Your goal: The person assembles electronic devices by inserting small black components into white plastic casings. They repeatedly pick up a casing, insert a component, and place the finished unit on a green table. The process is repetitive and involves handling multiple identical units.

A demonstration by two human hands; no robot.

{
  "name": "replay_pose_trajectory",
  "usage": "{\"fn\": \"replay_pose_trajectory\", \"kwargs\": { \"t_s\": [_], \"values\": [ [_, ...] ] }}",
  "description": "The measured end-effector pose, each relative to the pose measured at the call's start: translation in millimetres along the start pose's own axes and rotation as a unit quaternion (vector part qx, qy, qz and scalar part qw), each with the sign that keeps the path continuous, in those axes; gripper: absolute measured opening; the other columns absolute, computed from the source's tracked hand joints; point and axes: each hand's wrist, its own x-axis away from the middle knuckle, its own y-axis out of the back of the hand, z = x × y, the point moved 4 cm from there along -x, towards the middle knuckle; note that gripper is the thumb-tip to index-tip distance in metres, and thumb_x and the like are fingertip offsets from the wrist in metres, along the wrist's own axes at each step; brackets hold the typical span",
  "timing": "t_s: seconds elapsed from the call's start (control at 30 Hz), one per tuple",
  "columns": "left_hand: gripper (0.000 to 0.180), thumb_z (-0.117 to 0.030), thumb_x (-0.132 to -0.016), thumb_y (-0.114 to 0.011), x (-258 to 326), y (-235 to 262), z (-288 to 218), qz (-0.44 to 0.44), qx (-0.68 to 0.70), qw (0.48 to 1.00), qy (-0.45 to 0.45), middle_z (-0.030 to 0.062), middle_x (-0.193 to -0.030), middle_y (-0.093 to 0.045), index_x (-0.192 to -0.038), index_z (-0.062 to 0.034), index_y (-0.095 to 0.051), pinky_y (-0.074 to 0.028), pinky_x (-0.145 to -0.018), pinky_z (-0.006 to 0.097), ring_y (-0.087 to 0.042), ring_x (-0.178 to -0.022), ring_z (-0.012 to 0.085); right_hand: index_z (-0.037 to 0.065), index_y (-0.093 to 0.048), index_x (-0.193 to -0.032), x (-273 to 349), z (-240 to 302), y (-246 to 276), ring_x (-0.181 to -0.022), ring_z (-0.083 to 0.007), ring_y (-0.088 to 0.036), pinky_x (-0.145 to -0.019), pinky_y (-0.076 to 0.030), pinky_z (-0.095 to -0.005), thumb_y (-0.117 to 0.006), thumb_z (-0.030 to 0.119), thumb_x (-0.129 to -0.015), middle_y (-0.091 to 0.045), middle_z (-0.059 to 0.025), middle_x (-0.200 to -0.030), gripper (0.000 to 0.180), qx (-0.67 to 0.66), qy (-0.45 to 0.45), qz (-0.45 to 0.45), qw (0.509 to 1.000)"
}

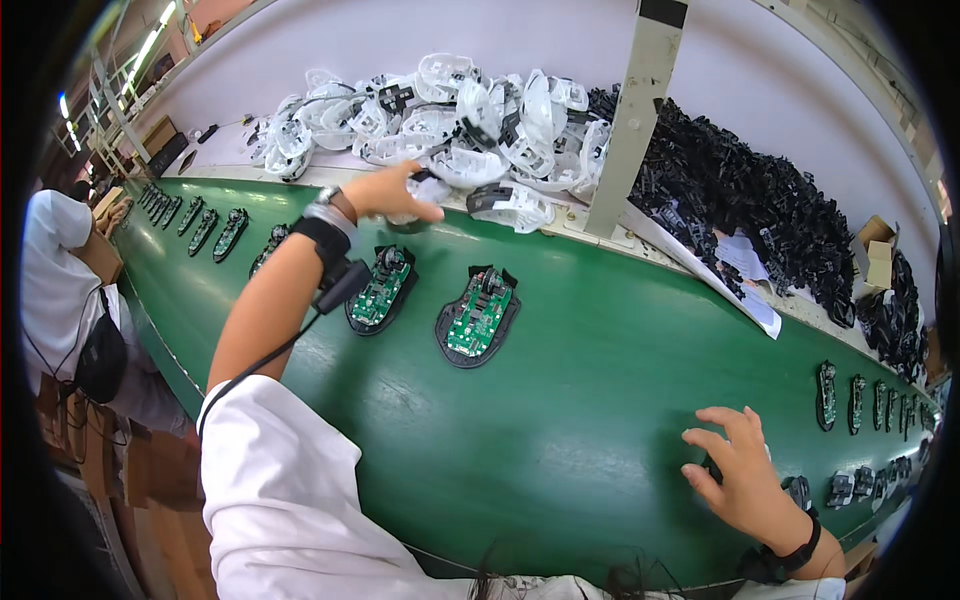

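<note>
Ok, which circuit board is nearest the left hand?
The board just below the left hand in the picture; its right neighbour lies farther away.

No lettering, number or sign can be read anywhere around the pale upright post point(632, 130). To the right of the post, the loose white sheet point(765, 315) below the black heap perhaps carries faint print, but it is too small and slanted to make out. Below and left of the post, the two nearest green circuit boards point(476, 318) point(381, 290) show tiny pale marks, none legible as letters or figures.
</note>
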Motion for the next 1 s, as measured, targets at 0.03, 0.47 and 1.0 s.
{"fn": "replay_pose_trajectory", "kwargs": {
  "t_s": [0.03,0.47,1.0],
  "values": [
    [0.087,-0.046,-0.064,-0.079,-8,-15,3,-0.066,-0.026,0.994,-0.082,0.0253,-0.114,-0.059,-0.129,0.0008,-0.044,-0.047,-0.089,0.037,-0.060,-0.102,0.0312,0.009,-0.054,-0.111,-3,1,0,-0.112,-0.0324,-0.047,-0.100,-0.027,-0.0604,-0.069,0.014,-0.077,-0.046,-0.0147,-0.121,0.038,0.002,0.008,0.001,1.000],
    [0.067,-0.032,-0.064,-0.077,-26,-19,-26,-0.180,-0.016,0.980,-0.082,0.0270,-0.110,-0.059,-0.114,0.0069,-0.052,-0.046,-0.091,0.040,-0.058,-0.101,0.0385,0.009,-0.054,-0.111,8,-7,5,-0.112,-0.0312,-0.047,-0.101,-0.026,-0.0616,-0.068,0.016,-0.078,-0.046,-0.0132,-0.119,0.037,0.024,0.006,0.002,1.000],
    [0.028,-0.004,-0.069,-0.064,-17,-61,-149,-0.180,-0.314,0.884,-0.295,0.0204,-0.098,-0.057,-0.096,-0.0027,-0.059,-0.053,-0.070,0.043,-0.062,-0.087,0.0353,0.008,-0.056,-0.111,10,7,2,-0.114,-0.0256,-0.048,-0.098,-0.031,-0.0608,-0.064,0.021,-0.083,-0.050,-0.0111,-0.115,0.032,0.047,0.153,0.001,0.987]
  ]
}}
